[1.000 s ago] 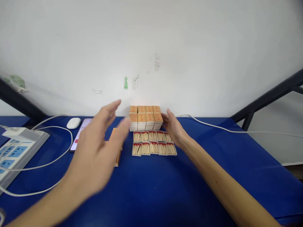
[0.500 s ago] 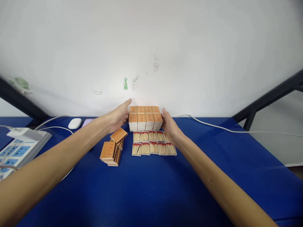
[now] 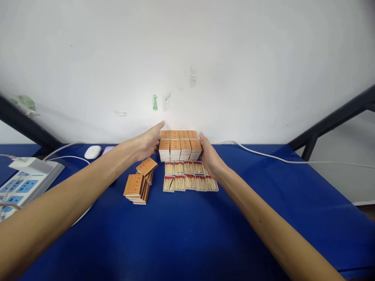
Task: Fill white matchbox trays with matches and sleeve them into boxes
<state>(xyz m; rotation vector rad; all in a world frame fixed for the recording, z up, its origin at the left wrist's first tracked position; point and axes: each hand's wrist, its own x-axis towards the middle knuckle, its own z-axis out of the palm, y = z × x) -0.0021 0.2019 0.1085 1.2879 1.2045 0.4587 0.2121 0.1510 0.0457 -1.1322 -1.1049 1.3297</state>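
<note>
A block of stacked orange-and-white matchboxes (image 3: 180, 146) stands against the wall, in two rows of several columns. Pressed to its left side are the curled fingers of my left hand (image 3: 150, 141), with the thumb pointing up toward the back corner. My right hand (image 3: 209, 156) lies along the opposite side, its thumb near the top edge; its other fingers are mostly hidden. Between them, the two hands clasp the block. Directly in front lie two rows of open matchbox trays (image 3: 190, 182) full of red-tipped matches; my right hand partly covers the back row's right end.
Left of the trays is a loose pile of matchboxes (image 3: 137, 186), some askew. A white power strip (image 3: 43, 175) with cables, a white earbud case (image 3: 93, 152) and a partly hidden purple object (image 3: 108, 149) are farther left. A white cable (image 3: 263, 157) runs along the right.
My left thumb has shifted slightly to the right at the block's back corner. Both hands otherwise stay at the block's sides, and the trays and loose pile have not moved.
</note>
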